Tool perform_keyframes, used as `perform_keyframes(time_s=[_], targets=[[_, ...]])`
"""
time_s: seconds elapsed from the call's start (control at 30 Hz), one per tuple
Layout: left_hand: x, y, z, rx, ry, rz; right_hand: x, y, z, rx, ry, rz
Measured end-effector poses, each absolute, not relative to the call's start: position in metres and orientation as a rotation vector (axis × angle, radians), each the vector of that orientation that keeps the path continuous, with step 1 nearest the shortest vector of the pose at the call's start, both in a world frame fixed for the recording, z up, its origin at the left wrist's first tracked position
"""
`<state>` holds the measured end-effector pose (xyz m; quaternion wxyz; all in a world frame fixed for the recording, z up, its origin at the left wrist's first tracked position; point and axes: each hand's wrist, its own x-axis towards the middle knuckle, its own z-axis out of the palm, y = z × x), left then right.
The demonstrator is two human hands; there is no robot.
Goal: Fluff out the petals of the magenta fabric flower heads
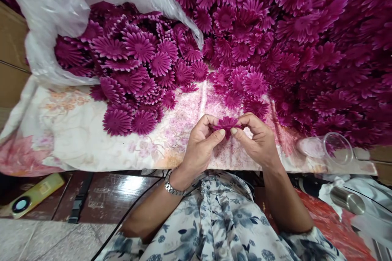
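Note:
Between my two hands is a small purple artificial flower head (227, 124), held just above the cloth near its front edge. My left hand (203, 140) pinches its left side with thumb and finger. On the other side, my right hand (255, 138) grips the petals the same way. Both thumb tips lie close together at the flower's lower edge. Loose purple flower heads (254, 83) lie just beyond my fingers, part of a large heap (306, 28) that fills the right and back.
A clear plastic bag (61, 8) spills more flower heads (137, 49) at the left. The floral cloth (82, 138) covers the table. A clear plastic cup (337, 149) lies at the right edge. Below sit a metal flask (347, 200) and a yellow-green device (38, 195).

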<state>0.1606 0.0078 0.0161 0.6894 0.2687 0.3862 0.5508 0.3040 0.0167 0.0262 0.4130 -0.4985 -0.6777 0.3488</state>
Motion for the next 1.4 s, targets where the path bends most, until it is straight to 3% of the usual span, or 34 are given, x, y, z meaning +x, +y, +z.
perform_keyframes(time_s=[0.33, 0.6, 1.03, 1.23, 1.4], targets=[[0.162, 0.008, 0.019, 0.446, 0.86, 1.174, 0.307, 0.017, 0.022, -1.176, -1.824, 0.866], [0.164, 0.009, 0.019, 0.457, 1.007, 1.34, 0.297, 0.009, 0.031, -1.181, -1.838, 0.225], [0.158, 0.003, 0.02, 0.382, 0.985, 1.201, 0.298, 0.012, 0.021, -1.322, -1.796, 0.574], [0.16, 0.004, 0.02, 0.42, 1.024, 1.259, 0.297, 0.004, 0.026, -1.228, -1.832, 0.228], [0.162, 0.002, 0.02, 0.541, 0.987, 1.284, 0.29, 0.004, 0.026, -1.184, -2.072, 0.161]])
